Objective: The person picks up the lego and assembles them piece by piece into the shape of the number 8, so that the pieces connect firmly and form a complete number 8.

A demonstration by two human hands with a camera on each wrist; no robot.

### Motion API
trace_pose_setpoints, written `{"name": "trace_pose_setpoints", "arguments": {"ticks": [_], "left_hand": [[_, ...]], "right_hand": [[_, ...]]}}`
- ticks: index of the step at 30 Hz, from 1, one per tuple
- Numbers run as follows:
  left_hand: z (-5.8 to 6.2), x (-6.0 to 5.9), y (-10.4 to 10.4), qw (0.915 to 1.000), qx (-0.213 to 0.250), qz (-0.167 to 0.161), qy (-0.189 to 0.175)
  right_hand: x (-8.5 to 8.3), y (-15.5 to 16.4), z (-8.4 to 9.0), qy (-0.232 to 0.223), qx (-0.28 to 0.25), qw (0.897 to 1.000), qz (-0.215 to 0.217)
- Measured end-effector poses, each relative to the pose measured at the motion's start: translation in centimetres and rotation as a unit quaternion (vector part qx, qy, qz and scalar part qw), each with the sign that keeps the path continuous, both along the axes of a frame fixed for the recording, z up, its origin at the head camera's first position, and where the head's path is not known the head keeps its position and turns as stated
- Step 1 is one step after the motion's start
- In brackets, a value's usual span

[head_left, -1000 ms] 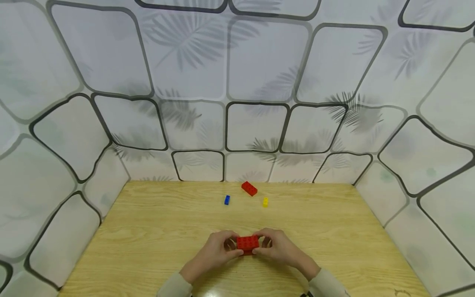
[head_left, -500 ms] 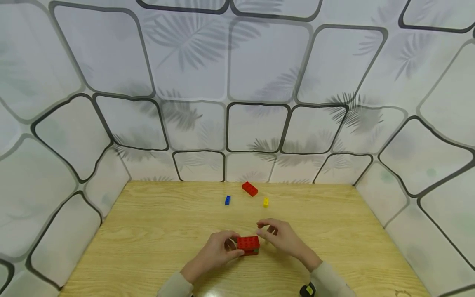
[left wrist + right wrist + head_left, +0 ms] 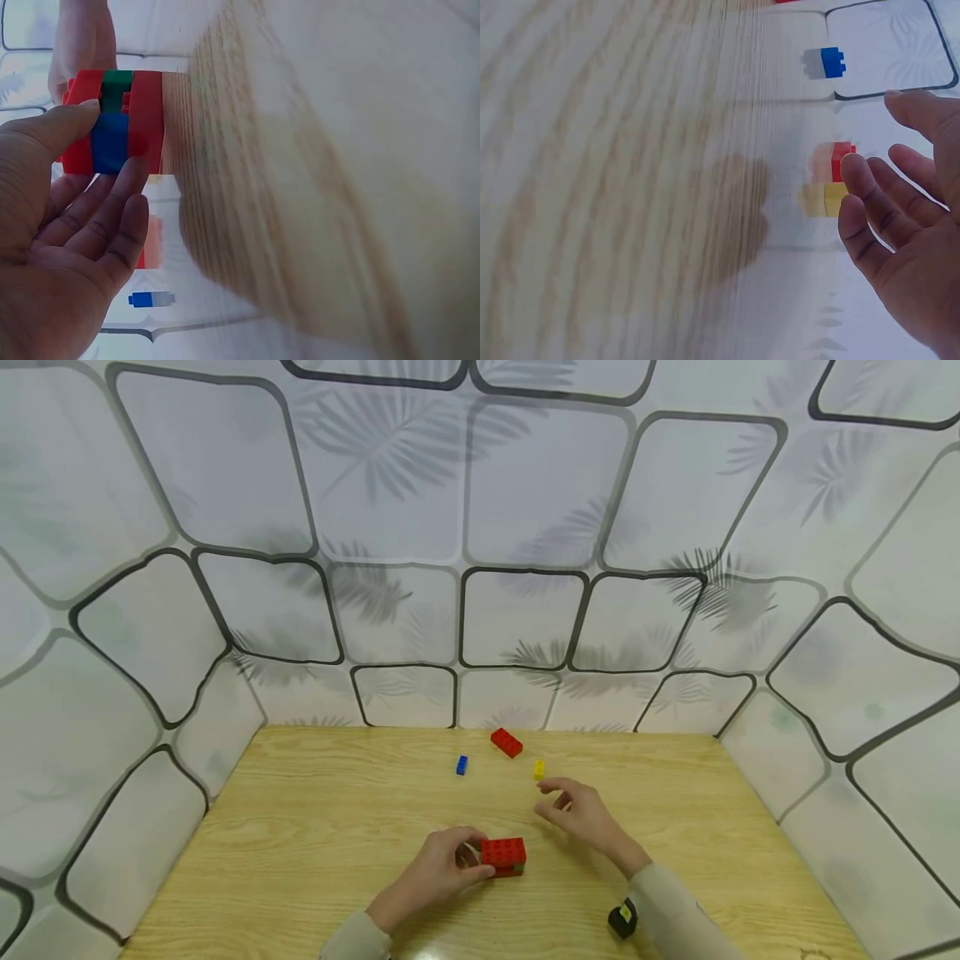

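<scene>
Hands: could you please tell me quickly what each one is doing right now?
Left hand: holding the red brick stack on the table.
Right hand: open, empty, near the yellow brick.

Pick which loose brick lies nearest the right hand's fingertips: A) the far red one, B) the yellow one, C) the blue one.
B: in the head view the right hand is open with its fingertips just short of the yellow brick; the blue brick and far red brick lie farther off.

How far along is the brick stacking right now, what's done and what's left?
Done: a stack of bricks with red on top and blue and green underneath, gripped by the left hand. In hand: the right hand is empty, open, nearest the yellow brick. Left loose: the yellow brick, blue brick and red brick.
</scene>
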State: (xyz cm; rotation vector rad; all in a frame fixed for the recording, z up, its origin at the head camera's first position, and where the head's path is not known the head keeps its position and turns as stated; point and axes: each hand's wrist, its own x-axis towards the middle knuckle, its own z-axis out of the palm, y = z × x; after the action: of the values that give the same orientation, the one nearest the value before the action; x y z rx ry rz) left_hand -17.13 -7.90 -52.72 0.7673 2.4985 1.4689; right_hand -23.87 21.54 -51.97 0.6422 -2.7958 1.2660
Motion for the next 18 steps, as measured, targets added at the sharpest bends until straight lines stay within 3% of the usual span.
{"name": "trace_pose_setpoints", "arguments": {"ticks": [18], "left_hand": [[0.1,0.2,0.0,0.9999,0.011,-0.005,0.005]], "right_hand": [[-3.0,0.9,-0.6,-0.023,0.004,0.998,-0.054]]}}
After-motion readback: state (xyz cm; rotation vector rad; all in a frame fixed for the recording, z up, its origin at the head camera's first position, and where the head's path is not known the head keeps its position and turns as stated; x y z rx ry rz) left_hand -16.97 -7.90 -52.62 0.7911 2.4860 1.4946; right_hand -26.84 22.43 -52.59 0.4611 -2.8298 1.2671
